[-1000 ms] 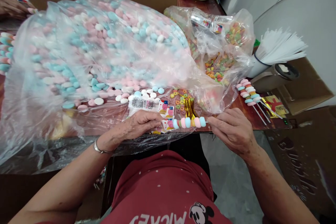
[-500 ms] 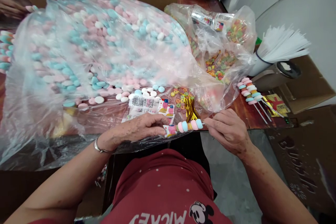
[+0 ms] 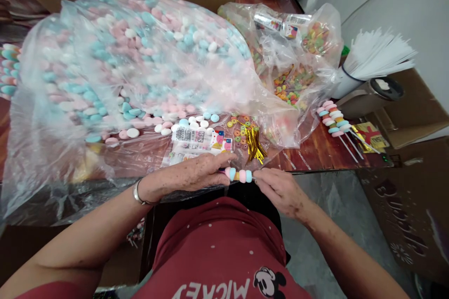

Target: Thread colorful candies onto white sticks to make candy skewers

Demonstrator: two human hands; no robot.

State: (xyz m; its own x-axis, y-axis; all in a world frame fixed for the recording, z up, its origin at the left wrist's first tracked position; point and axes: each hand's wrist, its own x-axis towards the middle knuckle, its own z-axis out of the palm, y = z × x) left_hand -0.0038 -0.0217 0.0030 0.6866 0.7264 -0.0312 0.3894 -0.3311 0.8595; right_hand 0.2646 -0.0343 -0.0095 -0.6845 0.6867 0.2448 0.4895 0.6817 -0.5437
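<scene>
**With both hands closed on one candy skewer at the table edge**

While your left hand (image 3: 196, 175) pinches one end of the candy skewer (image 3: 239, 175), your right hand (image 3: 280, 189) grips the other end, fingers closed. You hold the skewer level, just over the near edge of the table (image 3: 315, 152), above your lap. Gold twist ties (image 3: 255, 142) and printed labels (image 3: 196, 139) lie just beyond it. Finished skewers (image 3: 335, 121) rest well apart, to your right. A large bag of pastel candies (image 3: 133, 65) fills the table behind
</scene>
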